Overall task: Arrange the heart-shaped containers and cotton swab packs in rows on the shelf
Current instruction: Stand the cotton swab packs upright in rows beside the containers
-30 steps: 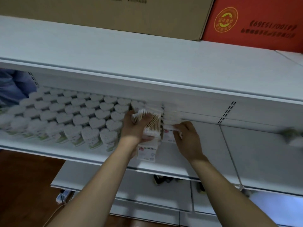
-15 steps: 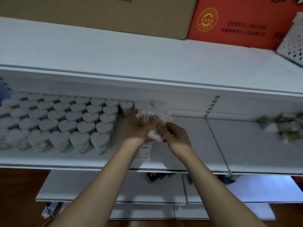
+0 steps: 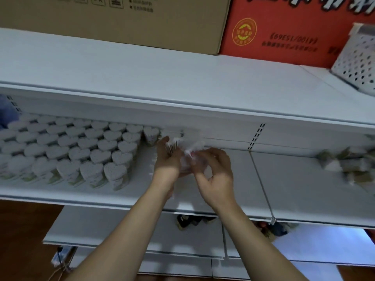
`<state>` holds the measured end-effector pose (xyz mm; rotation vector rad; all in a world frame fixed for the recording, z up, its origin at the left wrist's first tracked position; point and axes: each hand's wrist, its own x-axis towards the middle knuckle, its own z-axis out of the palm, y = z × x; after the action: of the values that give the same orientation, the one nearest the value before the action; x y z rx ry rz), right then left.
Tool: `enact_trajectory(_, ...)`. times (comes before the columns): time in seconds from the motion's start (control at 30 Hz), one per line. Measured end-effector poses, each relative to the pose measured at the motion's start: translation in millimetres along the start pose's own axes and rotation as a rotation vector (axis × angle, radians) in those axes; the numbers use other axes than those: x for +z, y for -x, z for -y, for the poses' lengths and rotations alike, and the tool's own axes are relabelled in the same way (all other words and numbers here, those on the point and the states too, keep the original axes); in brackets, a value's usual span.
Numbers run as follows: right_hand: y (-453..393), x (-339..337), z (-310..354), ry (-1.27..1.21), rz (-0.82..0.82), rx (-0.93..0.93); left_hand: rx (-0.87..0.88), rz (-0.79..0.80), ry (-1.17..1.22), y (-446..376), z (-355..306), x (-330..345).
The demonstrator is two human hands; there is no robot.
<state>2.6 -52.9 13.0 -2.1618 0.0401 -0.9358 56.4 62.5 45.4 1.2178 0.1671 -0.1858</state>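
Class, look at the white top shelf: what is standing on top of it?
On the top shelf stand a brown cardboard box, a red box and, at the right edge, a white perforated basket. Their upper parts are cut off.

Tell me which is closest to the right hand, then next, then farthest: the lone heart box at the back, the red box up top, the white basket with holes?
From the right hand:
1. Lone heart box, just left, behind the left hand.
2. Red box, on the top shelf, above.
3. White basket, far upper right.

Both hands meet over the white shelf (image 3: 294, 185); the left hand (image 3: 167, 161) and right hand (image 3: 216, 175) hold what looks like blurred cotton swab packs (image 3: 187, 151) between their fingers, with heart-shaped containers (image 3: 81, 151) ranked left of them.
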Motion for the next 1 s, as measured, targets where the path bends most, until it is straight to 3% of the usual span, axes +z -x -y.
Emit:
enact_trajectory(0.2, 2.5, -8.4, -18.9, -0.215, 0.108, 0.084, 0.01, -0.003, -0.032, 10.5, 1.4, 5.1)
enact_trajectory(0.37, -2.1, -23.5, -18.9, -0.443, 0.236, 0.383, 0.075, -0.072, -0.086, 14.3, 10.4, 5.0)
enact_trajectory(0.57, -12.3, -42.9, -31.3, -0.255, 0.576, 0.215, 0.116, -0.107, -0.116, 16.4, 10.8, -3.7)
enact_trajectory(0.8, -8.7, -29.0, -60.0, 0.058, 0.244, 0.36, 0.087, -0.117, -0.057, 1.2, -9.8, -30.4)
enact_trajectory(1.0, 14.8, 9.3, -67.1, 0.097, 0.312, 0.245, 0.069, -0.11, -0.056, -2.4, -18.3, -47.5)
